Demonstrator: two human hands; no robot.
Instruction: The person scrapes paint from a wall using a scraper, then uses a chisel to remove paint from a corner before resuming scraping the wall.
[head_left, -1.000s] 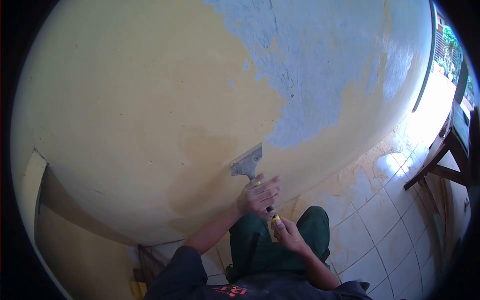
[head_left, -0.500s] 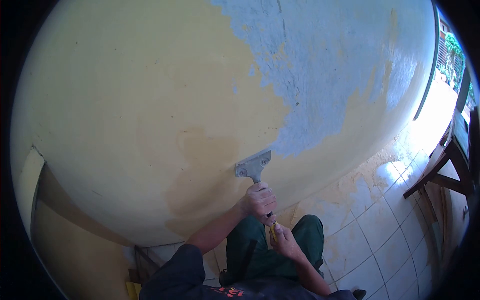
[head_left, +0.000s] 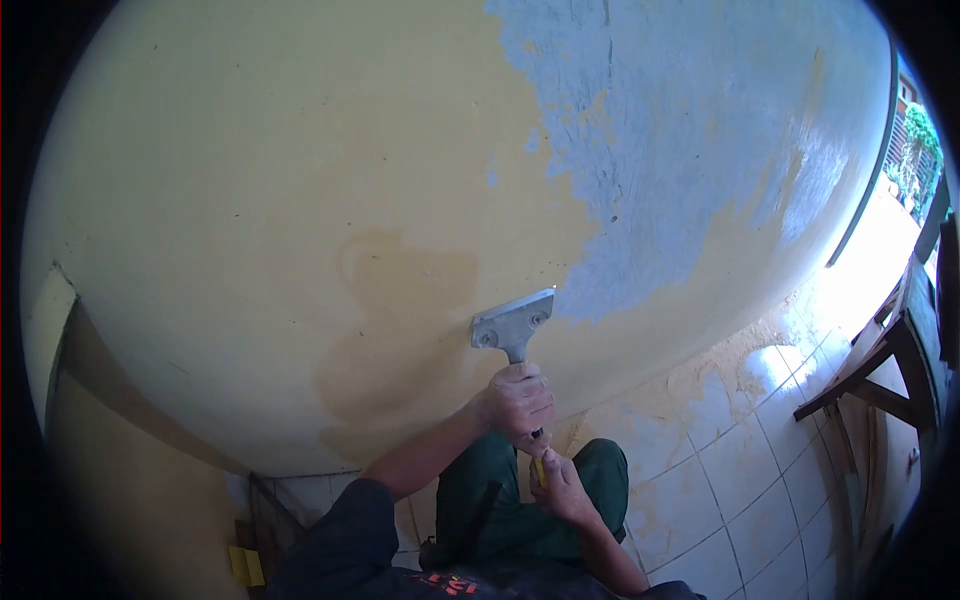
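Observation:
A wall scraper (head_left: pixel 512 322) with a wide grey metal head points up at the yellow-painted wall (head_left: pixel 300 170). Its blade edge lies at or very near the surface, just left of a bluish-grey patch where the yellow is gone; contact cannot be made out. My left hand (head_left: pixel 520 402) is wrapped round the handle just below the head. Lower down, my right hand (head_left: pixel 562 488) grips the handle's yellow end (head_left: pixel 540 468), most of which the fingers hide. Both hands look dusty. The bent legs in green trousers (head_left: pixel 480 500) are below the hands.
Pale floor tiles (head_left: pixel 735 495) carry yellowish dust and scrapings along the wall's foot. A dark wooden piece of furniture (head_left: pixel 890 390) stands at the right, near a bright opening with plants. At the left, a ledge (head_left: pixel 60 310) juts out, and a yellow object (head_left: pixel 246 566) lies low down.
The view has turned slightly left, so the wall patch appears further right. The scraper's head has shifted slightly up and left along the wall. Both hands keep their grip.

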